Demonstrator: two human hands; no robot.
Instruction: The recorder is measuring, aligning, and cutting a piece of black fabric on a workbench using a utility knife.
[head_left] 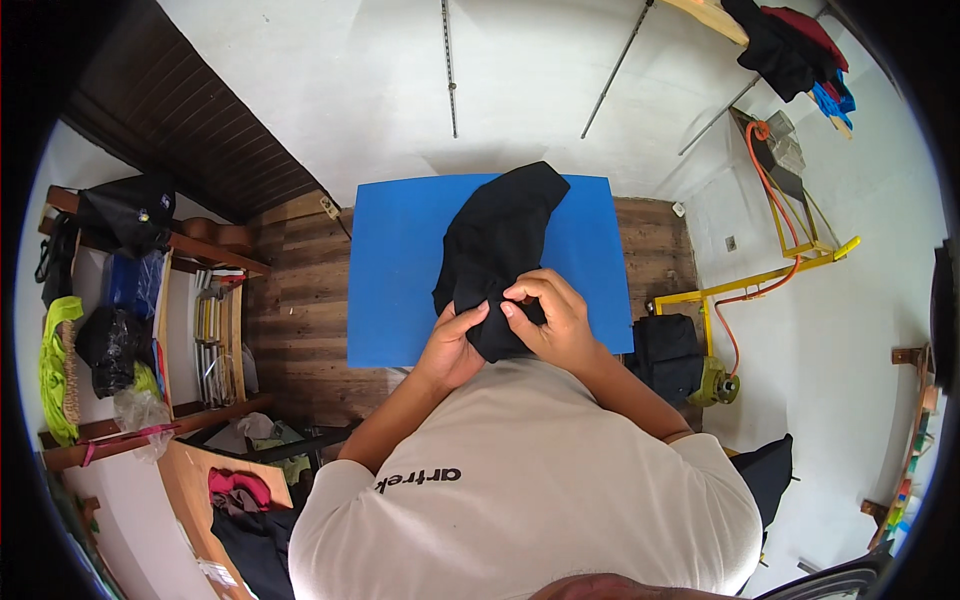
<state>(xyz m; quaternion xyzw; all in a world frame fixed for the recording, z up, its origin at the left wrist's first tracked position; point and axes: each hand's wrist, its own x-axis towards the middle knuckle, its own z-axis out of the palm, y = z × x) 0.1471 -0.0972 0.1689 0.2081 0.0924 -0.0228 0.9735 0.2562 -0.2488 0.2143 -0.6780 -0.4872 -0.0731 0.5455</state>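
Note:
A black cloth garment (pixel 500 225) lies over the blue table (pixel 390 270), its far end reaching the table's back edge and its near end lifted toward me. My left hand (pixel 455 345) grips the near part of the fabric, thumb on top and the other fingers hidden beneath it. With thumb and forefinger close together, my right hand (pixel 550 318) pinches the cloth just beside the left thumb. Whether a small thing sits in that pinch is too small to tell. The garment's exact kind does not show, as it is bunched and folded.
Shelves (pixel 190 245) with bags, cloths and books stand at the left. On the right are a yellow metal frame (pixel 740 285) with an orange hose (pixel 765 180) and a green motor-like machine (pixel 713 383). Black cloth (pixel 668 355) lies right of the table. Clothes (pixel 790 50) hang at upper right.

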